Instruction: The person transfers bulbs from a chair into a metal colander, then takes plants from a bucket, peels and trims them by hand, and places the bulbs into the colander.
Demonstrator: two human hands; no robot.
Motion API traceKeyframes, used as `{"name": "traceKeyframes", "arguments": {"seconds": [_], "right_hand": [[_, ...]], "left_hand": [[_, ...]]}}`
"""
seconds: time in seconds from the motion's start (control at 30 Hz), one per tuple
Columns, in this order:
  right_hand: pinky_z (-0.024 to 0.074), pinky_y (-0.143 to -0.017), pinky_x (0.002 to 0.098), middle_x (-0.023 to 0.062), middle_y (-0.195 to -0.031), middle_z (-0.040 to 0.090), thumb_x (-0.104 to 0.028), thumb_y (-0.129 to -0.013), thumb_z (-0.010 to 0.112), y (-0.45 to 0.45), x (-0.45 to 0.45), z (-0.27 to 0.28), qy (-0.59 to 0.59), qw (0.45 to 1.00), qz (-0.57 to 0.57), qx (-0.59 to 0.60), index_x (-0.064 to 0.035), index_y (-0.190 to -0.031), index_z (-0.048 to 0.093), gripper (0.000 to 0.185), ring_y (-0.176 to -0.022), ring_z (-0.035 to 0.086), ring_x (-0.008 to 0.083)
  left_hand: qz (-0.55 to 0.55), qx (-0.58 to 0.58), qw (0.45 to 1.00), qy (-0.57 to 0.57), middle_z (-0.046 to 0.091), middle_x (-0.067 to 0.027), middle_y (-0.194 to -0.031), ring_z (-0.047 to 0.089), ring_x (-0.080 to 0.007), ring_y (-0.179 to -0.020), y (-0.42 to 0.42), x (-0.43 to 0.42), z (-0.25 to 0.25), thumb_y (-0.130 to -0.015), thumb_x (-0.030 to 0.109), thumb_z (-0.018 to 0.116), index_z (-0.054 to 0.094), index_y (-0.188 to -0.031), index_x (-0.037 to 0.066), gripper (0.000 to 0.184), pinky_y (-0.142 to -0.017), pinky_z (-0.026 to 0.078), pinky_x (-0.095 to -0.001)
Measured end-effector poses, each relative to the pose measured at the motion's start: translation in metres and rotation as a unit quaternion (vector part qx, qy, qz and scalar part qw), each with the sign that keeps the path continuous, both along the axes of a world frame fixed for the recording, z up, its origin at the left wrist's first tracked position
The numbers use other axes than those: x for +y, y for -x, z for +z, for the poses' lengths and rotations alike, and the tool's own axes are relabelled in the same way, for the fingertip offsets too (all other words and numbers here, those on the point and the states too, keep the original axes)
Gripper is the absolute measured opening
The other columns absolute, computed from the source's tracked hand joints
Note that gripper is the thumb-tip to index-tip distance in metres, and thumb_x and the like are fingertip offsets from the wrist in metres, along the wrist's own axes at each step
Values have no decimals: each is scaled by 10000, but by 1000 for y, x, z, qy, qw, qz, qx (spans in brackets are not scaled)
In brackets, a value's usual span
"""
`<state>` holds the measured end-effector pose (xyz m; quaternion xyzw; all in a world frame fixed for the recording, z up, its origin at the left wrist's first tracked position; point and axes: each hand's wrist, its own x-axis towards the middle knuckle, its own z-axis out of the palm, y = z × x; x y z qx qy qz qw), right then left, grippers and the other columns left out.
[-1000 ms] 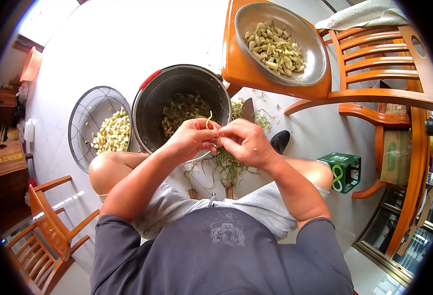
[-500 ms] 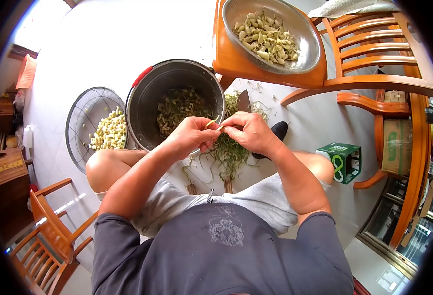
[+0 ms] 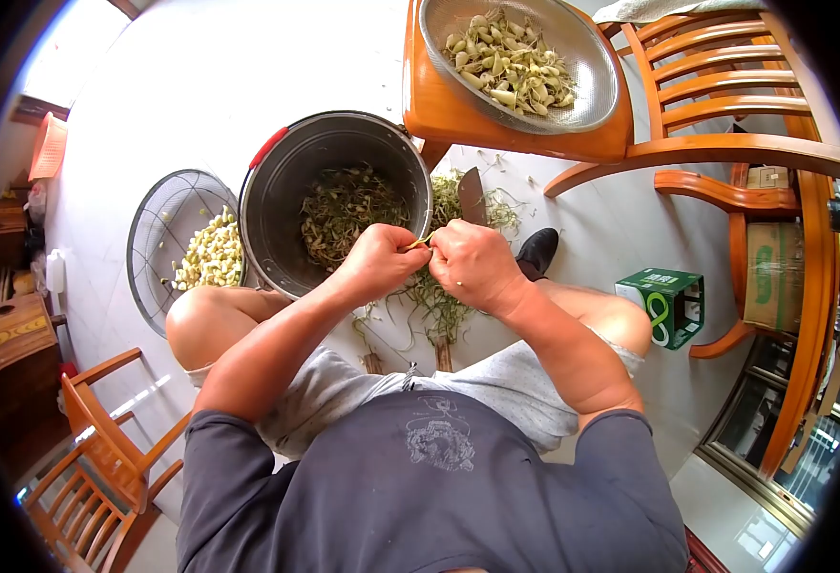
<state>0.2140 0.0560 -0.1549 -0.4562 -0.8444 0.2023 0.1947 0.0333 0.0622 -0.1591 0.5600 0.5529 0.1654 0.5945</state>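
My left hand (image 3: 380,260) and my right hand (image 3: 477,265) meet over the near right rim of a dark bucket (image 3: 265,250). Both are closed, pinching a small allium bulb's yellowish strip of skin or stem (image 3: 419,243) between them. The bulb itself is mostly hidden by the fingers. Inside the bucket lies a heap of dry, greenish peelings (image 3: 348,212). Left of it, a round wire-framed basket (image 3: 151,250) holds peeled, pale bulbs (image 3: 212,253). A metal colander (image 3: 599,86) with unpeeled bulbs (image 3: 511,65) stands beyond my right hand.
The colander rests on an orange wooden stool (image 3: 425,116). Stringy green trimmings (image 3: 439,310) and a cleaver blade (image 3: 472,196) lie on the floor past my hands. A green box (image 3: 663,306) is by my right knee, with wooden chairs (image 3: 725,76) on the right.
My right hand has turned with its knuckles more upward, and its fingers have curled tighter. The yellowish strip now stretches between the two hands. The view has shifted slightly.
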Motion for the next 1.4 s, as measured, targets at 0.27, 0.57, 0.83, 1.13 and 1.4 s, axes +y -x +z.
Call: {"name": "traceKeyframes", "arguments": {"seconds": [0.27,0.57,0.83,1.13,1.4], "right_hand": [[510,-735,307,137,-899,687,-129,-839,620,-23,20,13,261,937,-97,210,-2,-939,682,173,-800,662,219],[507,-736,323,134,-869,656,-85,-831,603,-12,7,5,264,945,-17,190,-6,-923,663,135,-804,647,228],[501,-729,339,148,-862,640,-70,-823,596,-17,10,10,244,947,-20,207,-5,-912,660,127,-788,633,276],[497,-705,365,168,-807,642,-75,-829,578,-11,6,7,302,942,-13,143,-10,-916,637,123,-750,634,294],[501,-760,347,142,-900,653,-64,-838,594,-16,9,-2,215,966,22,143,-9,-986,676,178,-832,632,276]], "left_hand": [[-75,16,997,17,555,-9,-597,479,-56,-581,0,-1,7,-798,182,667,680,-798,-35,217,-523,411,-283],[-83,31,996,-7,534,-23,-577,473,-55,-586,-6,-1,1,-786,200,664,655,-771,-43,244,-517,409,-289],[-68,15,998,-5,515,-14,-583,454,-57,-584,-3,-1,2,-812,196,640,658,-800,-52,248,-521,406,-284],[-64,6,997,-45,559,-21,-614,481,-58,-604,-2,-6,-8,-819,191,650,675,-844,-43,237,-539,422,-289],[-70,33,997,-29,536,-27,-589,471,-75,-590,4,-3,-1,-840,184,605,622,-763,-60,256,-532,413,-299]]}}
